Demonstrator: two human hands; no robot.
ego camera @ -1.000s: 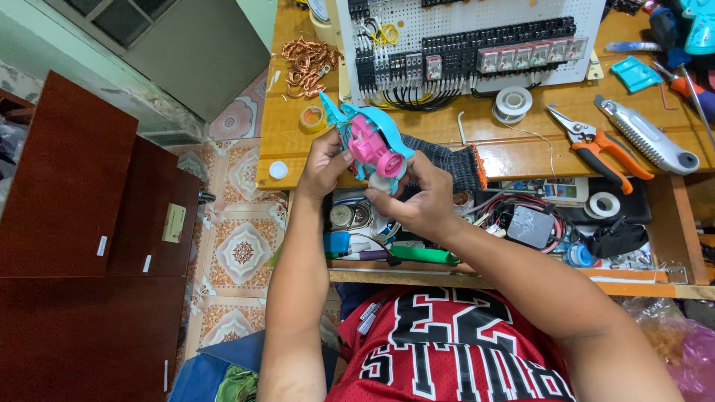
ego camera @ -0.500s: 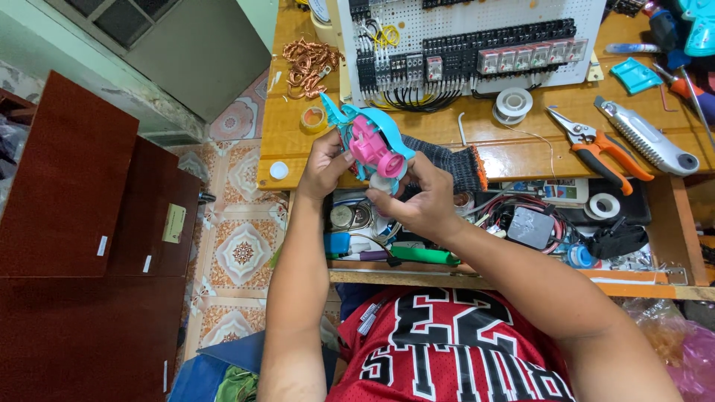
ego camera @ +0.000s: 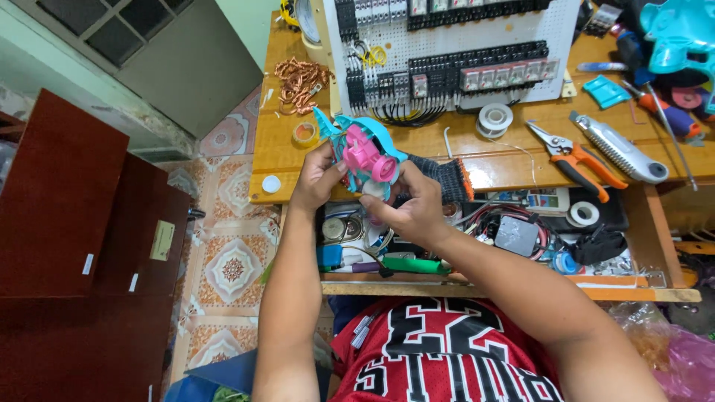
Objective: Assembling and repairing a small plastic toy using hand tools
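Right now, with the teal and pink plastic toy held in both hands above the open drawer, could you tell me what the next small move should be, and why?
Probably lower the toy onto the bare wooden bench top before working on it. The left hand grips its left side and the right hand pinches the underside, so it hangs unsupported over the cluttered drawer, where a loose part could get lost.

Both hands raised: left hand (ego camera: 316,179), right hand (ego camera: 414,211), fingers curled.

I hold the plastic toy (ego camera: 363,152) between my left hand (ego camera: 316,179) and right hand (ego camera: 410,208), above the workbench (ego camera: 514,160) edge. The pegboard panel (ego camera: 454,52) stands behind it. The pliers (ego camera: 577,158) lie to its right, the open drawer (ego camera: 477,238) below.
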